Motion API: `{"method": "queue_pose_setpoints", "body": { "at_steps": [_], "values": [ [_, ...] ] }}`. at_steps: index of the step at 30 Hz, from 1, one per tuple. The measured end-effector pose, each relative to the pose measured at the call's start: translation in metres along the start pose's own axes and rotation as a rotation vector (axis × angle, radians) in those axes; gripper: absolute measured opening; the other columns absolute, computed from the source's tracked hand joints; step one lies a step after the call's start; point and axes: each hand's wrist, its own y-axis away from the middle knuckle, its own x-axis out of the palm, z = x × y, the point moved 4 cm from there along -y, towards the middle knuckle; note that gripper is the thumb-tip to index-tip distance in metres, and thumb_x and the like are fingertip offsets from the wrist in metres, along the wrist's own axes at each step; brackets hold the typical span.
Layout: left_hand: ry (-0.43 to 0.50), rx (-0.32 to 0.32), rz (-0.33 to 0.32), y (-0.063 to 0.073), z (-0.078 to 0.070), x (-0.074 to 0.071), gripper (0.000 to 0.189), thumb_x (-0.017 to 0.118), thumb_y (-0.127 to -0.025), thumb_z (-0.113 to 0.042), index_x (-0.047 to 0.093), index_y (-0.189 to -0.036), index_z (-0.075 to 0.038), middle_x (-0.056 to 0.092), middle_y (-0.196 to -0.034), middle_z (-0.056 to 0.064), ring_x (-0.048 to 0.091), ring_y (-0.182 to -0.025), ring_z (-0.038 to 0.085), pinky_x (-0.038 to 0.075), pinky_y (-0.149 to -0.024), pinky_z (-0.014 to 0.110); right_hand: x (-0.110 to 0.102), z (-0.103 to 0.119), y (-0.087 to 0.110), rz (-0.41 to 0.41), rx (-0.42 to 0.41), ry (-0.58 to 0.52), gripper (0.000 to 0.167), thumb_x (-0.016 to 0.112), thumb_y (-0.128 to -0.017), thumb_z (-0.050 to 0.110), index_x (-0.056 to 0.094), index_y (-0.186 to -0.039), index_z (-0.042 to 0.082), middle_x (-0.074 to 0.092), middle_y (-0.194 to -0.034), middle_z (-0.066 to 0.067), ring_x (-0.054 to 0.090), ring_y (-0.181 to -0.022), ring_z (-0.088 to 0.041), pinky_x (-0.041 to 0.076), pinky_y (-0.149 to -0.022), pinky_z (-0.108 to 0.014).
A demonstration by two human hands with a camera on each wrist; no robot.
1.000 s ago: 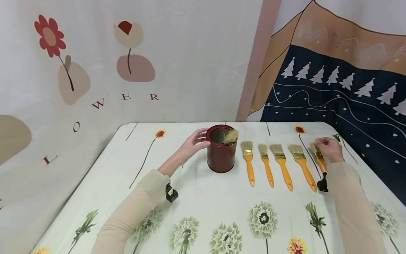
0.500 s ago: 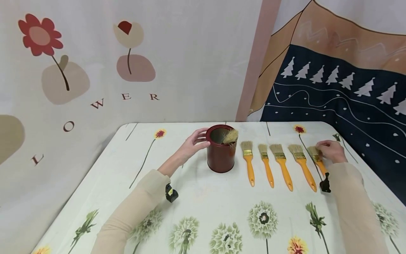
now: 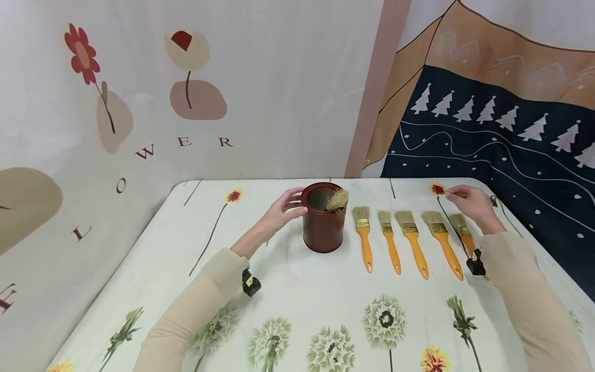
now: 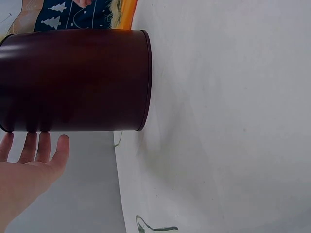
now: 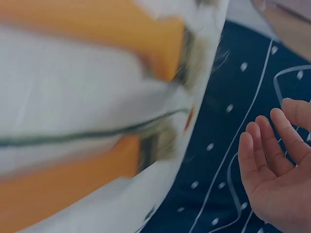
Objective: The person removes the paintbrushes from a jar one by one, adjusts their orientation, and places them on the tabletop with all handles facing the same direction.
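A dark red paint can [image 3: 324,227] stands upright on the table, with a straw-coloured bristle tuft [image 3: 338,200] sticking out over its rim. My left hand [image 3: 281,214] touches the can's left side; the left wrist view shows its extended fingertips [image 4: 44,138] against the wall. Several flat paintbrushes with orange handles lie in a row right of the can, among them the nearest brush [image 3: 365,248] and the rightmost brush [image 3: 461,225]. Beyond that last brush's bristles hovers my right hand [image 3: 471,201], holding nothing, its fingers loosely bent in the right wrist view. My right sleeve partly hides its handle.
The table [image 3: 297,310] has a white cloth printed with flowers. Printed fabric hangs behind it, and a dark blue piece with white trees [image 3: 511,150] borders the right side. A black wrist camera [image 3: 251,283] sits at each cuff.
My right hand has let go of the rightmost brush's bristles, leaving the brush lying on the table, and has moved up and away. The left hand and the can have stayed put.
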Motion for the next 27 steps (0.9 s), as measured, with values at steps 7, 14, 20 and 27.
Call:
{"method": "queue_pose_setpoints", "body": {
  "at_steps": [7,14,20,27],
  "values": [
    [0.000,-0.004,-0.003,0.000,0.000,0.000,0.056,0.063,-0.082,-0.029,0.038,-0.131,-0.023,0.042,-0.126,0.001,0.040,-0.114,0.017,0.037,-0.091,0.038,0.024,0.021,-0.008,0.045,-0.104,-0.055,0.046,0.046,-0.083,0.053,0.058,-0.108,0.016,0.055,-0.100,-0.002,0.049,-0.082,-0.017,0.045,-0.064,-0.030],
    [0.014,0.003,0.010,0.000,-0.001,0.000,0.055,0.061,-0.085,-0.024,0.035,-0.133,-0.020,0.040,-0.128,0.005,0.039,-0.116,0.019,0.035,-0.092,0.039,0.042,0.059,0.003,0.149,-0.181,-0.140,0.042,0.049,-0.084,0.050,0.057,-0.110,0.018,0.057,-0.099,-0.001,0.052,-0.081,-0.016,0.047,-0.064,-0.026],
    [0.036,-0.002,0.031,0.002,-0.005,0.001,0.055,0.058,-0.086,-0.018,0.033,-0.135,-0.017,0.038,-0.130,0.009,0.036,-0.118,0.022,0.033,-0.093,0.041,0.035,0.129,0.040,0.320,-0.205,-0.269,0.040,0.052,-0.088,0.035,0.055,-0.114,0.005,0.056,-0.101,-0.012,0.052,-0.086,-0.028,0.046,-0.072,-0.032],
    [0.033,0.012,0.047,0.012,-0.025,0.006,0.055,0.055,-0.088,-0.012,0.029,-0.136,-0.007,0.036,-0.131,0.014,0.034,-0.119,0.028,0.033,-0.093,0.040,0.023,0.203,0.081,0.417,-0.236,-0.333,0.040,0.052,-0.090,0.029,0.052,-0.115,-0.001,0.055,-0.104,-0.019,0.049,-0.092,-0.036,0.042,-0.081,-0.046]
  ]
}}
